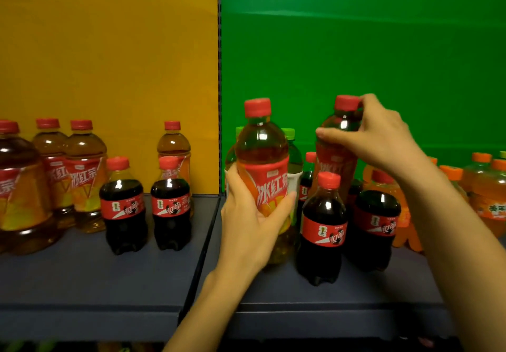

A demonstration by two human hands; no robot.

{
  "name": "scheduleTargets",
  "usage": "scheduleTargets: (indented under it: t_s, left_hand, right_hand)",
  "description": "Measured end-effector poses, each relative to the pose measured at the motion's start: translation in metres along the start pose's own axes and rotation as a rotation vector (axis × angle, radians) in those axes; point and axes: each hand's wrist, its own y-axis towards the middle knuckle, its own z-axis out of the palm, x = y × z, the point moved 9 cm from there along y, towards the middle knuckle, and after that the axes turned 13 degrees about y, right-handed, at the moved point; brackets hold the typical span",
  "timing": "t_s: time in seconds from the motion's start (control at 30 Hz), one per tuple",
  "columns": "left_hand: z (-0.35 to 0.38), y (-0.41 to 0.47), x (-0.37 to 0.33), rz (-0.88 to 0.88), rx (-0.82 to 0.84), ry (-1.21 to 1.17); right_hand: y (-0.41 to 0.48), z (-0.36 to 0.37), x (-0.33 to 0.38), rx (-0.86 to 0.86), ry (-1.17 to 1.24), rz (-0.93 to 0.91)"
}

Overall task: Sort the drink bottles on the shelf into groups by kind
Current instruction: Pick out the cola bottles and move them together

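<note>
Backing: yellow panel [109, 50] left, green panel [356, 50] right (dark slotted upright [219, 78] between); dark blue-grey shelf boards [95, 277]; dim light.

1. There is a single view, from a wide-angle camera worn on the person's head.
2. It faces forward and slightly down at the dark shelf [109, 275], roughly level with the bottle caps.
3. It sits close: both forearms reach in from the bottom edge.
4. The yellow back panel [109, 50] fills the left, the green back panel [356, 50] the right.
5. No second view shares the scene.
</note>
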Motion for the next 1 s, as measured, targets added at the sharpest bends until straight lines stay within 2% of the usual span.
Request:
scheduleTargets:
  t_s: [0.13,0.3,0.43,0.53,0.67,0.8,1.0]
  left_hand:
    - [-0.035,0.02,-0.027,0.139,-0.105,0.026]
    - [-0.081,0.041,-0.037,0.22,-0.199,0.069]
    - [-0.125,0.043,-0.03,0.246,-0.295,0.099]
    - [-0.158,0.037,-0.016,0.227,-0.352,0.102]
    - [-0.201,0.03,0.014,0.189,-0.379,0.121]
    - [-0.24,0.024,0.052,0.13,-0.369,0.181]
    - [-0.289,0.014,0.123,-0.004,-0.325,0.205]
  right_hand:
    - [0.009,-0.023,0.03,-0.131,0.133,-0.119]
    - [0.016,-0.047,0.079,-0.299,0.32,-0.343]
    - [0.012,-0.056,0.115,-0.407,0.464,-0.515]
    - [0.003,-0.046,0.134,-0.406,0.608,-0.582]
    - [-0.012,-0.004,0.161,-0.255,0.819,-0.562]
    - [-0.028,0.059,0.182,-0.09,0.978,-0.437]
    - [-0.054,0.165,0.2,-0.024,1.081,-0.26]
